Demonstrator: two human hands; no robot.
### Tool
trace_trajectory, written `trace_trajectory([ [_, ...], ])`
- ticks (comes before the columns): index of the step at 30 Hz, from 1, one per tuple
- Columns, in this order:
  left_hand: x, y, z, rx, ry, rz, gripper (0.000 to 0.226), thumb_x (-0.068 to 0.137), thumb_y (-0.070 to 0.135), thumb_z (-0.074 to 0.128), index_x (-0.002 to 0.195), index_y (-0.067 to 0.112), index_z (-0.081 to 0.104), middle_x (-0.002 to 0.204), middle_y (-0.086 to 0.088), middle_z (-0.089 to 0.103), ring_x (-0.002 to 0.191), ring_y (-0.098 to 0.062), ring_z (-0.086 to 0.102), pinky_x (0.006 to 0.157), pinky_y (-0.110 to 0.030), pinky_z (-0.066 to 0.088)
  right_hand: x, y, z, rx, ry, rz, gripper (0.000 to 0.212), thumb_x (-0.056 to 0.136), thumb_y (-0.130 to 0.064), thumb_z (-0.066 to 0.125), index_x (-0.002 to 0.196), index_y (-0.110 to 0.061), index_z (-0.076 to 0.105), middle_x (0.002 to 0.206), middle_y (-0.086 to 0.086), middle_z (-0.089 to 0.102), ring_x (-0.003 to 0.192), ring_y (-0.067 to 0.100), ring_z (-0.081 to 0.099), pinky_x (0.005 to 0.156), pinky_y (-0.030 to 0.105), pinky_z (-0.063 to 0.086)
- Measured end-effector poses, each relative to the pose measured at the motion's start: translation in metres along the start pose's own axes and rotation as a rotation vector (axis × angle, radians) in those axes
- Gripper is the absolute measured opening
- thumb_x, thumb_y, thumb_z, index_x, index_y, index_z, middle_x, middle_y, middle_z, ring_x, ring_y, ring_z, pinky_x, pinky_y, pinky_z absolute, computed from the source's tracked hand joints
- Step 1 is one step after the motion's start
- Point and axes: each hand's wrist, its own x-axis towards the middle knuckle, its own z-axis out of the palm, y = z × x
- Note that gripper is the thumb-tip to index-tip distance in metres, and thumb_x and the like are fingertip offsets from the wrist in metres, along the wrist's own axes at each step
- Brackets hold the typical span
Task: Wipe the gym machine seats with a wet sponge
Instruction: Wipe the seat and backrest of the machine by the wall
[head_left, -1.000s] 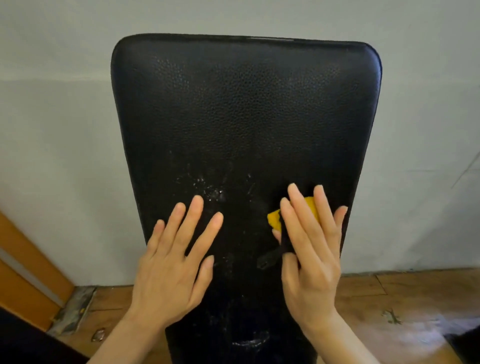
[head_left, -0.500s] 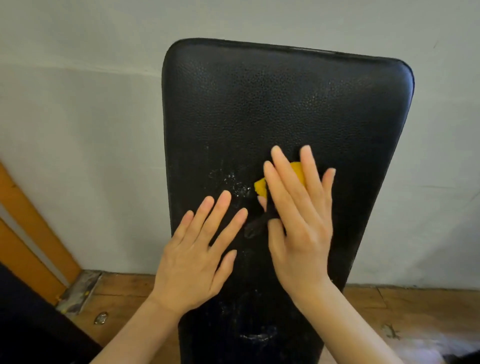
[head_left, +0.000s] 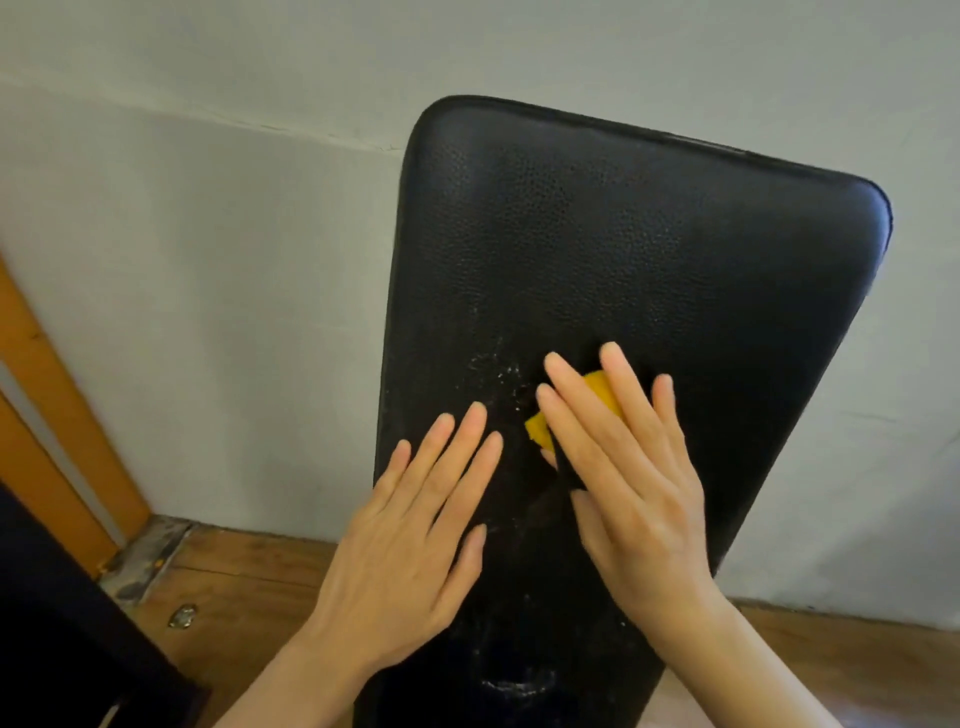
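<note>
Two bare hands work one black padded seat (head_left: 649, 270) that rises from the near edge toward a pale wall (head_left: 208, 234). Nearest the camera, two forearms enter from the bottom edge. The left hand (head_left: 410, 545) lies flat on the seat's lower left part, four fingers straight and spread, thumb out to the right, holding nothing. Just to its right, the right hand (head_left: 628, 488) presses one yellow sponge (head_left: 540, 434) against the seat with straight fingers laid over it; the thumb is tucked beneath the palm's left edge, and whether it pinches the sponge cannot be told. Only two patches of the sponge show: one at the left beside the forefinger, one between the middle fingers. A dark strip, part of the sponge or a shadow, runs under the palm. The two hands sit close together without touching. One patch of white suds (head_left: 498, 374) speckles the leather just left of the right hand's fingertips, and a second wet smear (head_left: 519, 686) glistens low on the seat near the bottom edge. Farther up, the pebbled leather looks dry and matte to its rounded top corners. Below, a wooden floor (head_left: 260, 571) runs to the wall. At far left stand an orange door frame (head_left: 47, 395) and one dark object (head_left: 62, 623) in the near corner; one small metal piece (head_left: 182, 617) lies on the boards. No containers appear in view.
</note>
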Motion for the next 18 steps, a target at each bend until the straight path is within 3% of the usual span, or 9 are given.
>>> trace_trajectory([
  [2, -0.012, 0.002, 0.002, -0.007, -0.002, -0.049, 0.078, 0.095, 0.031, 0.042, 0.160, 0.017, 0.001, 0.168, -0.001, -0.003, 0.154, -0.018, 0.002, 0.124, -0.032, 0.001, 0.004, -0.001, -0.007, -0.024, 0.017, 0.011, 0.038, 0.106, -0.016, 0.027, 0.141, -0.012, 0.041, 0.151, 0.004, 0.034, 0.147, 0.028, 0.017, 0.120, 0.046, 0.005],
  [6, -0.022, 0.006, 0.010, 0.006, -0.024, -0.104, 0.078, 0.096, 0.033, 0.040, 0.159, 0.014, -0.001, 0.168, -0.003, -0.007, 0.154, -0.018, -0.001, 0.124, -0.030, -0.001, 0.048, -0.019, 0.002, 0.056, 0.163, 0.144, 0.048, 0.089, 0.010, 0.051, 0.136, -0.002, 0.049, 0.147, 0.011, 0.041, 0.145, 0.032, 0.019, 0.120, 0.048, 0.001],
  [12, -0.024, 0.011, 0.014, -0.001, -0.027, -0.134, 0.078, 0.098, 0.037, 0.039, 0.159, 0.012, -0.002, 0.167, -0.005, -0.007, 0.154, -0.019, -0.001, 0.124, -0.030, -0.002, -0.010, -0.021, 0.006, -0.095, -0.041, 0.021, 0.054, 0.090, -0.003, 0.040, 0.143, -0.010, 0.039, 0.154, 0.005, 0.029, 0.149, 0.024, 0.011, 0.121, 0.045, 0.001],
  [16, -0.025, 0.015, 0.015, -0.015, -0.054, -0.174, 0.078, 0.099, 0.039, 0.037, 0.159, 0.014, -0.006, 0.168, -0.006, -0.006, 0.154, -0.019, -0.002, 0.124, -0.031, -0.003, 0.045, -0.038, 0.018, 0.018, 0.138, 0.121, 0.045, 0.093, 0.004, 0.044, 0.137, 0.000, 0.048, 0.148, 0.013, 0.039, 0.145, 0.029, 0.016, 0.120, 0.048, 0.003],
  [18, -0.026, 0.015, 0.015, -0.017, -0.067, -0.176, 0.076, 0.100, 0.040, 0.036, 0.159, 0.015, -0.004, 0.167, -0.006, -0.002, 0.154, -0.019, -0.002, 0.124, -0.031, -0.001, 0.053, -0.040, 0.022, 0.032, 0.105, 0.042, 0.044, 0.095, 0.005, 0.043, 0.138, 0.001, 0.046, 0.148, 0.013, 0.037, 0.144, 0.030, 0.017, 0.119, 0.049, 0.006],
])
